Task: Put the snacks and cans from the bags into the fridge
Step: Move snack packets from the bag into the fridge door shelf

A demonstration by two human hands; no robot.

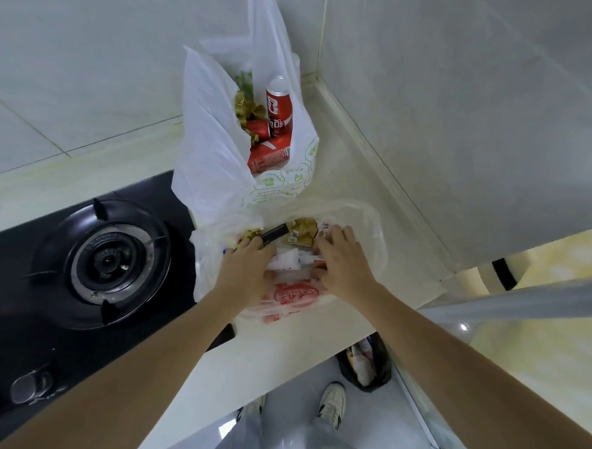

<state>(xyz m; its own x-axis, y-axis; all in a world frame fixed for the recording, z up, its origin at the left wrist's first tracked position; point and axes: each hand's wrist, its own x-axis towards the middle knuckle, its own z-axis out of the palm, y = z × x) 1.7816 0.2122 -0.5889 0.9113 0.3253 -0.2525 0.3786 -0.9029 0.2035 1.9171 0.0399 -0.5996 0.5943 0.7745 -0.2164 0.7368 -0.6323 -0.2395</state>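
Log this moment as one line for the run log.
step: unpacking | both hands in front bag | left hand on snacks | right hand on snacks | red can upright in rear bag

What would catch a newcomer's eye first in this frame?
Probably the upright red drinks can standing in the tall white plastic bag with green print against the tiled wall. Next, the left hand and right hand, both reaching into the nearer translucent plastic bag with red print full of small snack packets on the pale countertop. To the left sits the black gas hob burner.
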